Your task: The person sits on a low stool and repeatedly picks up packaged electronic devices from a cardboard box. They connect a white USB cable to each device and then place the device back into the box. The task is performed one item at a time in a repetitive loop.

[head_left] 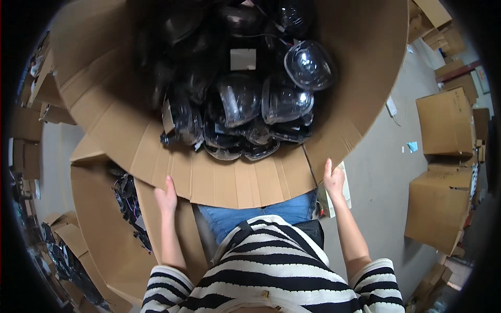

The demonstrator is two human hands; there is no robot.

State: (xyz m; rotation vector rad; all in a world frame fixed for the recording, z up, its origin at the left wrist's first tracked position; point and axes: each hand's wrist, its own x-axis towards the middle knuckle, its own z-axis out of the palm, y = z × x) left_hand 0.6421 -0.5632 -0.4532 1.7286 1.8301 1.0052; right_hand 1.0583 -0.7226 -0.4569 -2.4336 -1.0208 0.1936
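Note:
A large round-walled cardboard box (245,180) stands open in front of me, its near wall against my body. Inside lies a heap of clear plastic domed shells (289,101) with dark parts and thin wires among them; I cannot make out their exact kind. A pale square label (243,59) shows in the middle of the heap. My left hand (166,197) grips the box's near rim, thumb on the inner side, fingers hidden behind the wall. Further right along that rim, my right hand (334,181) holds on in the same way, thumb up.
At my left stands another open cardboard box (109,219) with dark wired parts (128,201) inside. Stacked brown boxes (443,122) line the right side. On the grey floor (383,182) lie a white power strip (391,107) and a small blue scrap (413,147).

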